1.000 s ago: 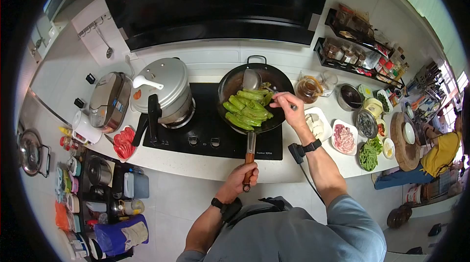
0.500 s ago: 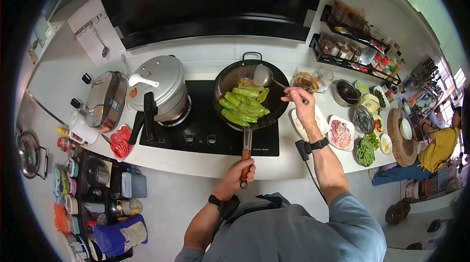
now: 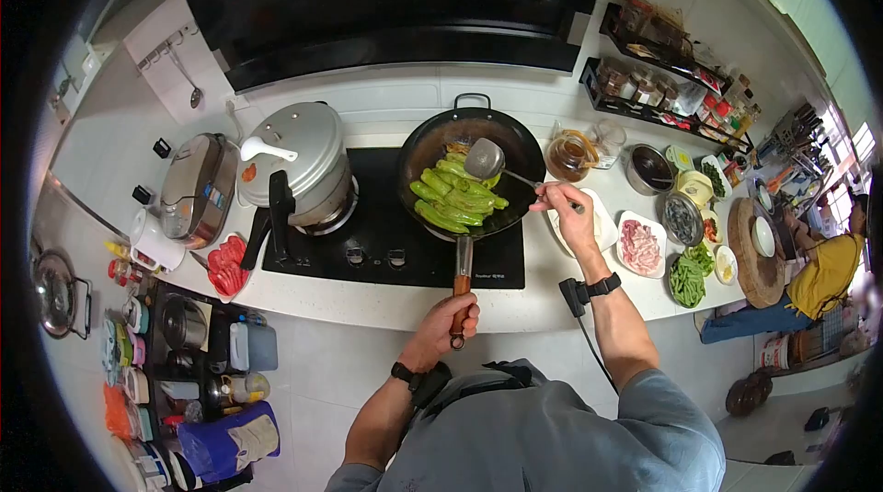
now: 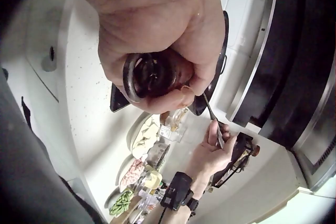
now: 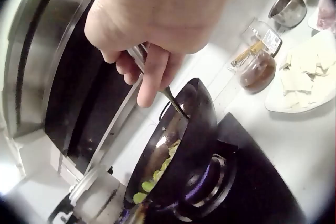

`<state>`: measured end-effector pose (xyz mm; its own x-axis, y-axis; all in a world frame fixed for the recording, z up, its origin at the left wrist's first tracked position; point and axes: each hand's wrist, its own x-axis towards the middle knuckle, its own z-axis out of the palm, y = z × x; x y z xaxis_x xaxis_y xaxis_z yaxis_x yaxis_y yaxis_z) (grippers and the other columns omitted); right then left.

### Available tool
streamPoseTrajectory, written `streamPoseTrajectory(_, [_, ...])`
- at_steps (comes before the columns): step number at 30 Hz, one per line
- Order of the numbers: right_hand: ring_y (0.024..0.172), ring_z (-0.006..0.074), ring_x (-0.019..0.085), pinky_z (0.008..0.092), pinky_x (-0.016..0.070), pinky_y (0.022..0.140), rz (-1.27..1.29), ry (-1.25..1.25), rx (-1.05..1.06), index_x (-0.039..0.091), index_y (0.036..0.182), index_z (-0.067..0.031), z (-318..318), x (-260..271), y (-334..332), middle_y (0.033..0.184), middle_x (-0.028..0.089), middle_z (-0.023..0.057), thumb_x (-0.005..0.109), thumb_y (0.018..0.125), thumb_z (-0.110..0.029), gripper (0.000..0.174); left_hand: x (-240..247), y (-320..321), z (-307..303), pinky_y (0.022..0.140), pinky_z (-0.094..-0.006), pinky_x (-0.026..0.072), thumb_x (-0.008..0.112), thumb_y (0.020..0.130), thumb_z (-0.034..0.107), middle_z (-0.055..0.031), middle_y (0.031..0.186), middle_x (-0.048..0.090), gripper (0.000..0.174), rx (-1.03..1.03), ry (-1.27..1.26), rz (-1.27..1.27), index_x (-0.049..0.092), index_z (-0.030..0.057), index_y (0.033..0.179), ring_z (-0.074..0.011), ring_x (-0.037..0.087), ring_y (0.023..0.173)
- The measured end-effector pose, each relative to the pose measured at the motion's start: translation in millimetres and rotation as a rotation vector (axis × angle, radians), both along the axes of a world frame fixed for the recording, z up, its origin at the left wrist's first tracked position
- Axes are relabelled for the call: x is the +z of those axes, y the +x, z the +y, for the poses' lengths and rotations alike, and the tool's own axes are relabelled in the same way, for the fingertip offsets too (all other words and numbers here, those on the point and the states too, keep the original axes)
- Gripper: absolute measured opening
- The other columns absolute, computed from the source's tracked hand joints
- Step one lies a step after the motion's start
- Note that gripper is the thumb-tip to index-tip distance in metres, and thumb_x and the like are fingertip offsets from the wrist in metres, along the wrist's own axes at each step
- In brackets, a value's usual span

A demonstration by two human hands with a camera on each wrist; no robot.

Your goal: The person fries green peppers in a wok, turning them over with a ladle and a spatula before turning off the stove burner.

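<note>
A: What are the hands doing?

B: The right hand [image 3: 574, 213] grips the ladle [image 3: 484, 158] near the end, with one finger pointing down along it. The left hand [image 3: 449, 317] is curled around the wooden handle [image 3: 462, 284] of the wok [image 3: 421, 144].

A: How are the arms?

B: The right arm [image 3: 624, 334] reaches forward, so the ladle slants in over the wok's right side. The left arm [image 3: 379, 418] is bent, with its hand by the front edge of the counter [image 3: 322, 301].

A: Where are the green peppers [image 3: 455, 200]?

B: In a heap inside the wok, mostly near and left. The ladle's bowl is over their far right side. I can't tell if it touches them.

A: Which step is this?

B: My guess is frying and turning them. A blue flame [image 5: 202, 181] glows under the wok.

A: What does the next push need?

B: I think the ladle must go low and under the peppers, with the wok held steady. Push too hard and some might hop out.

A: And farther out?

B: A plate [image 5: 275, 102] with white slices [image 5: 298, 81] is to the right, and a big pot [image 3: 317, 170] is to the left.
</note>
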<state>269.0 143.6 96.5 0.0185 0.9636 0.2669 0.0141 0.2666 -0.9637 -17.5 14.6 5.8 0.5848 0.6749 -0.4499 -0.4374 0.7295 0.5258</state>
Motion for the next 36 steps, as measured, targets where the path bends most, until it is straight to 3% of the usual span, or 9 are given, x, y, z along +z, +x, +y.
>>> streamPoseTrajectory(8, [0.083,0.0205,0.074,0.0316,0.0591,0.08,-0.046,0.013,0.003,0.07,0.101,0.0074,-3.8,11.5,-3.3,0.104,0.071,0.0123,0.059,0.107,-0.018,0.029,25.0,1.6,-4.4,0.043,-0.0241,0.0381,0.061,0.104,0.031,-0.0004,0.068,0.057,0.028,0.028,-0.019,0.047,0.059,0.01,0.085,-0.0105,0.054,0.053])
streamPoseTrajectory(11, [0.087,0.0266,0.076,0.0343,0.0586,0.082,0.082,0.014,-0.026,0.069,0.1,0.0084,-17.5,26.2,-5.2,0.105,0.072,0.015,0.056,0.108,-0.018,0.03,16.0,-1.7,-2.5,0.04,-0.0236,0.0365,0.061,0.104,0.033,0.0002,0.066,0.057,0.029,-0.021,0.002,0.031,0.059,0.0102,0.085,-0.0103,0.053,0.052])
streamPoseTrajectory(18, [0.077,0.0177,0.072,0.0307,0.0579,0.076,-0.08,-0.024,0.052,0.071,0.095,0.0064,-37.8,27.1,10.2,0.094,0.072,0.0107,0.061,0.106,-0.019,0.03,26.5,-1.2,-3.9,0.038,-0.0211,0.0331,0.059,0.104,0.035,0.0025,0.071,0.056,0.023,-0.033,-0.008,0.113,0.057,0.0142,0.093,-0.0072,0.05,0.053])
streamPoseTrajectory(25, [0.074,0.017,0.071,0.0291,0.0543,0.069,-0.103,-0.026,0.028,0.071,0.096,0.0051,-39.8,10.6,7.2,0.094,0.072,0.0099,0.061,0.106,-0.02,0.029,25.7,-3.2,-3.2,0.038,-0.0206,0.0343,0.06,0.104,0.035,0.0028,0.07,0.052,0.024,-0.075,-0.025,0.094,0.056,0.0143,0.093,-0.0075,0.049,0.054])
streamPoseTrajectory(31, [0.077,0.0192,0.073,0.0305,0.0566,0.073,-0.081,-0.055,-0.025,0.071,0.097,0.0063,-47.8,20.8,-6.1,0.096,0.072,0.0109,0.061,0.106,-0.02,0.029,20.8,-6.0,-4.2,0.038,-0.021,0.0344,0.061,0.103,0.034,0.0016,0.071,0.052,0.024,-0.063,-0.033,0.052,0.055,0.0136,0.092,-0.008,0.049,0.055])
streamPoseTrajectory(36, [0.086,0.022,0.074,0.0324,0.0578,0.08,-0.103,0.139,0.016,0.071,0.097,0.0071,-75.3,55.1,-24.2,0.101,0.073,0.0136,0.061,0.106,-0.018,0.028,17.5,-9.1,-2.2,0.038,-0.0215,0.0336,0.062,0.103,0.033,0.0011,0.072,0.053,0.024,-0.074,-0.052,0.011,0.055,0.0133,0.092,-0.0093,0.049,0.055])
